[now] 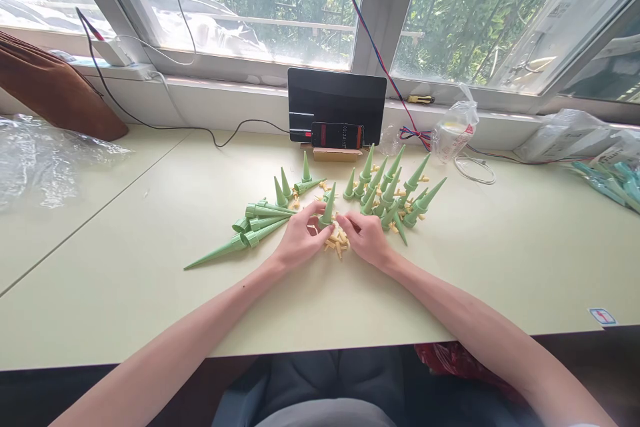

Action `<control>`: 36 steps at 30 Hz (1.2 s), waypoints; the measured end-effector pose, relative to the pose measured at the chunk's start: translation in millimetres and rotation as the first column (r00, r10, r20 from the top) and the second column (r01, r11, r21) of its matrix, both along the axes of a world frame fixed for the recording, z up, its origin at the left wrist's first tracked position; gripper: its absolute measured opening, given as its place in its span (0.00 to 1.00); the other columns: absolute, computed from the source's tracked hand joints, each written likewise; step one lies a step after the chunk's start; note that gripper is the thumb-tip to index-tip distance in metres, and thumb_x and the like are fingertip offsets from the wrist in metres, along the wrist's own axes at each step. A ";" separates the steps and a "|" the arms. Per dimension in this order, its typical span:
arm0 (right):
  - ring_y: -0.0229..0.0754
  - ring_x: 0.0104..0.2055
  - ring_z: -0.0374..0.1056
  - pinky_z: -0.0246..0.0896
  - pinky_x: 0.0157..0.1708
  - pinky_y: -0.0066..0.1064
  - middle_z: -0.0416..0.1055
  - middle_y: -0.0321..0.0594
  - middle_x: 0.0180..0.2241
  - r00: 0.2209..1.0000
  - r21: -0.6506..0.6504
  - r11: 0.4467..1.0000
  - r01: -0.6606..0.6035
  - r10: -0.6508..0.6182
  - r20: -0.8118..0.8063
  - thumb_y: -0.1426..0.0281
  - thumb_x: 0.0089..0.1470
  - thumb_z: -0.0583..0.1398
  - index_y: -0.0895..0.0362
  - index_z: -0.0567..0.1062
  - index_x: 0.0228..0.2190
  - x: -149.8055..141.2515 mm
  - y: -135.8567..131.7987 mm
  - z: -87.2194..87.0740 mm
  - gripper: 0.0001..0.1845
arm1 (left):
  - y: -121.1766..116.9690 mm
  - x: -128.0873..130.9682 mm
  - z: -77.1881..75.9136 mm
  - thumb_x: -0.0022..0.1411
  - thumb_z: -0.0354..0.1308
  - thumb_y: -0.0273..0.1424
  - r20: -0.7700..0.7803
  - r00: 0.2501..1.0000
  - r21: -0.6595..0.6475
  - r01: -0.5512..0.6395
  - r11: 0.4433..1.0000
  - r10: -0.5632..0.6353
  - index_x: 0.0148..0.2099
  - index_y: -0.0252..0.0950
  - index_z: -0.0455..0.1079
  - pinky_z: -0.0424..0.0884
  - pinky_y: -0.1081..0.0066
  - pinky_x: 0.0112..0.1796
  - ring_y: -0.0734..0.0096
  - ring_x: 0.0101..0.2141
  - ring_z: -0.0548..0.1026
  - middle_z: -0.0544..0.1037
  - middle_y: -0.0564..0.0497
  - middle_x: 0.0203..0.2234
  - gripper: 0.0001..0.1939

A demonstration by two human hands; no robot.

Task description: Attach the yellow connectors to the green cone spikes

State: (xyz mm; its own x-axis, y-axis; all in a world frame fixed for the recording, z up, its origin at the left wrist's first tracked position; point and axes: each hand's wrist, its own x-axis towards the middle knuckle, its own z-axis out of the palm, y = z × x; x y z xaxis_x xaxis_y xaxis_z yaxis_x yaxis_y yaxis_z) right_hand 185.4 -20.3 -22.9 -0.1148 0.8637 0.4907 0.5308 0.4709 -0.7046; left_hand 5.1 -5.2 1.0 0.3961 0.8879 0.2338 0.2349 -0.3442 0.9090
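My left hand [302, 235] is closed around the wide collar of a green plastic plant-watering spike [329, 204], whose point stands up. Close by on its right, my right hand [367, 236] pinches a small yellow valve at the spike's collar, mostly hidden by the fingertips. Below and between both hands lies a loose pile of yellow valves [340, 243]. Left of my left hand, several green spikes [265, 221] lie on their sides in a heap. On the right stands a group of upright green spikes [390, 190], some with yellow valves sticking out of their collars.
Behind the work, a phone [337, 135] leans against a black tablet [337, 97] on a cardboard stand [333, 155]. A black cable [215, 130] crosses the pale table [150, 307]. Clear plastic wrap [40, 153] lies at left, with bagged items [565, 137] at right.
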 end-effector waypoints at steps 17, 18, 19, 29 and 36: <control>0.32 0.20 0.50 0.48 0.22 0.25 0.56 0.29 0.17 0.999 0.011 1.000 -0.028 0.028 -0.021 0.59 0.64 0.55 0.58 0.74 0.29 0.5 -0.1 -1.2 0.18 | -2.4 1.1 8.0 0.61 0.61 0.39 0.101 0.995 -0.109 0.018 0.994 -0.007 0.48 0.36 0.70 0.74 0.73 0.31 0.71 0.34 0.76 0.75 0.47 0.44 0.16; 0.32 0.20 0.50 0.48 0.22 0.25 0.56 0.29 0.18 0.999 0.014 1.000 -0.027 0.027 -0.018 0.58 0.64 0.55 0.57 0.73 0.28 0.6 0.0 -1.3 0.19 | -2.3 1.1 8.8 0.61 0.61 0.39 0.107 0.994 -0.117 0.023 0.993 -0.011 0.48 0.36 0.70 0.74 0.73 0.31 0.70 0.35 0.76 0.75 0.47 0.44 0.16; 0.33 0.20 0.50 0.49 0.22 0.25 0.56 0.30 0.18 1.000 0.016 1.000 -0.027 0.027 -0.016 0.58 0.64 0.55 0.57 0.72 0.26 0.8 0.0 -1.5 0.20 | -2.1 1.1 9.5 0.61 0.61 0.39 0.114 0.993 -0.125 0.028 0.992 -0.013 0.48 0.36 0.70 0.74 0.73 0.31 0.69 0.35 0.76 0.75 0.47 0.44 0.16; 0.32 0.21 0.49 0.48 0.22 0.25 0.55 0.30 0.18 0.999 0.026 0.999 -0.034 0.034 -0.015 0.56 0.65 0.54 0.57 0.69 0.23 1.3 1.3 -3.6 0.23 | -2.5 -1.0 16.4 0.60 0.62 0.41 0.253 0.966 -0.277 0.118 0.954 -0.046 0.45 0.36 0.70 0.71 0.73 0.28 0.69 0.34 0.73 0.75 0.48 0.39 0.16; 0.32 0.21 0.46 0.46 0.22 0.26 0.51 0.29 0.18 0.999 0.030 0.999 -0.038 0.038 0.021 0.55 0.65 0.53 0.57 0.64 0.20 0.6 0.6 -0.8 0.26 | 0.9 -1.2 10.8 0.59 0.64 0.37 0.272 0.959 -0.241 0.146 0.959 -0.078 0.45 0.36 0.70 0.74 0.72 0.28 0.66 0.38 0.73 0.73 0.47 0.40 0.14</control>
State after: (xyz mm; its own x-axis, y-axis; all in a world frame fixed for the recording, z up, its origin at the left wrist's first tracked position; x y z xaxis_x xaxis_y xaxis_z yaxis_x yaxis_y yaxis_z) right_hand 186.0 -19.7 -23.7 -0.1576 0.8433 0.5138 0.5260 0.5120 -0.6791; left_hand 3.9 -4.3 11.7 0.4530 0.8845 0.1115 -0.0451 -0.1021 0.9937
